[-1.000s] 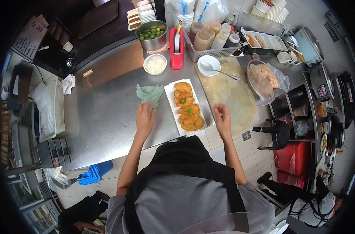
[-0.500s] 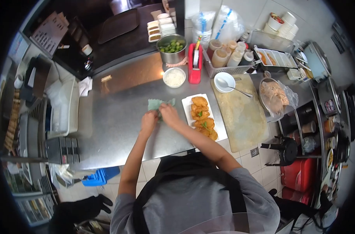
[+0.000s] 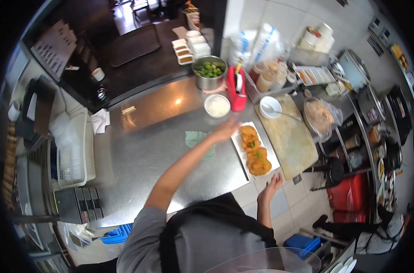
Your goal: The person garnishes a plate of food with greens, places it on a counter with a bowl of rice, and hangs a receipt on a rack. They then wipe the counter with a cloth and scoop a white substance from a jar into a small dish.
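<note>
Right of centre, fried food (image 3: pixel 259 164) lies on a white plate (image 3: pixel 241 152) between your 2 open hands: left hand (image 3: pixel 225 131) beside its upper end, right hand (image 3: pixel 271 186) near its lower end. A green cloth (image 3: pixel 194 138) lies mid-frame.

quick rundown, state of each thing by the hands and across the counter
left hand, fingers extended, holding nothing visible
right hand, fingers loosely curled, empty
white plate, loaded with fried pieces
green cloth, spread out, partly hidden by left forearm
rice bowl, filled, uncovered
metal pot, uncovered, holding green produce
white bowl, spoon inside
spoon, handle sticking out
cutting board, flat, mostly bare
</note>
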Demonstrator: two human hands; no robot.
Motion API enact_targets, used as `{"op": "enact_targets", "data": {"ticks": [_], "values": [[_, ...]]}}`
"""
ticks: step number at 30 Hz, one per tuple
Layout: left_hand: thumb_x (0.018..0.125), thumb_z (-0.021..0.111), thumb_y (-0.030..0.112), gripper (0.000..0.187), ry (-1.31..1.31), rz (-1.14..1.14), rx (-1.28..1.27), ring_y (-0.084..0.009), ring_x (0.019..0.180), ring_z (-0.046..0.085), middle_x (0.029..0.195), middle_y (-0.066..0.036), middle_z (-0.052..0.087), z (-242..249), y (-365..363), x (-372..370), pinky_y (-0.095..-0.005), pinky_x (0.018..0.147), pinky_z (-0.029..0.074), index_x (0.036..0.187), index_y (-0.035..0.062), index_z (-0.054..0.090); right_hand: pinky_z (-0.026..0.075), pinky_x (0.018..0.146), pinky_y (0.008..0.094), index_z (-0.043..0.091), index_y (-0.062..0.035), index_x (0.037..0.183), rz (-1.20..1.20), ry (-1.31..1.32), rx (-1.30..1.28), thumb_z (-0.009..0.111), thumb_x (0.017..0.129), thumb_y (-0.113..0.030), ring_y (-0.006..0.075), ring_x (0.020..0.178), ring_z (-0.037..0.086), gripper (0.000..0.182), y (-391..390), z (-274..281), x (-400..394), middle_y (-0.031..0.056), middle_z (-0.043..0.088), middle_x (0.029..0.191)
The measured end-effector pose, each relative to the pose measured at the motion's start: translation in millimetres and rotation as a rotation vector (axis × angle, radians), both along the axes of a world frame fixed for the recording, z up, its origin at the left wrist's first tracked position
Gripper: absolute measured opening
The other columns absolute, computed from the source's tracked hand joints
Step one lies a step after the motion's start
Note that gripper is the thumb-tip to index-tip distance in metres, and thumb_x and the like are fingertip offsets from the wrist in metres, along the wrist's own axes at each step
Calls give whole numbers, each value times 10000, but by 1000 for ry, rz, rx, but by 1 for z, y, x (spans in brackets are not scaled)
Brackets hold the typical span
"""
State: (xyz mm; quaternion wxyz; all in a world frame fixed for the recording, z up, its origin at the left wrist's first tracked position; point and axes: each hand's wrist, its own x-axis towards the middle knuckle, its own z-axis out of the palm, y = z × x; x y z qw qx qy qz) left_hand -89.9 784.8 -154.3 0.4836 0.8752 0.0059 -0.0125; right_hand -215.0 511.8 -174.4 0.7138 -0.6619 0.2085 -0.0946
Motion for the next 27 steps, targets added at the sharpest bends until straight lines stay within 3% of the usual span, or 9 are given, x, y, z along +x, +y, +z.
{"op": "enact_targets", "data": {"ticks": [1,3,6,8,9,11,13,17,27], "values": [[862,330,617,808,206,-20,-88,-367,1264,332,1342,-277,346,11,-7,7,-384,1043,268,1360,-15,257,201,1041,457,215,-97,1367,10,102,179,428,912,-427,269,1286,276,600,-2,0,-5,148,297,1369],[838,313,664,885,157,37,-246,-362,1261,337,1342,-274,349,-46,-19,37,-397,1044,263,1349,-56,245,121,1057,509,119,-118,1406,76,94,420,392,896,-518,276,1343,161,703,0,-11,-7,152,197,1437],[784,307,740,1014,247,153,-577,-322,1293,298,1391,-251,283,-54,-35,48,-392,1058,232,1362,-84,179,87,1072,488,92,-128,1420,94,109,508,359,882,-569,244,1360,105,745,-2,-18,-2,111,146,1466],[777,274,757,1043,229,174,-625,-315,1337,196,1427,-248,199,-100,-44,74,-379,1090,153,1371,-86,124,46,1074,487,131,-126,1418,221,112,530,317,884,-582,227,1368,83,726,-4,-13,-3,77,138,1478],[814,219,724,975,-10,-144,-199,-318,1348,154,1428,-253,186,-97,-31,65,-380,1099,120,1371,-74,153,37,1068,499,184,-118,1408,305,108,524,311,888,-576,229,1362,104,705,-6,-15,-1,64,172,1472],[837,157,699,921,232,62,-444,-321,1350,142,1431,-240,191,-74,-38,56,-389,1104,104,1370,-51,199,19,1067,497,219,-109,1403,351,73,410,285,892,-571,239,1363,108,692,5,1,-1,58,191,1470],[747,141,802,1049,355,141,-403,-272,1372,38,1471,-192,70,-150,-62,107,-366,1110,46,1401,-17,84,25,1065,494,213,-106,1408,357,32,372,278,898,-560,249,1360,129,686,7,-2,7,82,213,1464],[712,135,834,1090,400,2,-518,-248,1370,-79,1482,-156,-57,-30,-29,14,-391,1107,14,1408,8,-9,27,1071,466,215,-70,1403,437,-46,518,290,895,-567,258,1349,170,715,-42,-101,51,118,249,1445],[769,145,784,941,273,83,-699,-238,1373,-61,1492,-106,-54,54,40,-64,-405,1103,37,1434,134,0,54,1069,480,206,-64,1401,802,179,409,309,881,-588,251,1348,169,745,32,62,63,106,253,1441]]}}
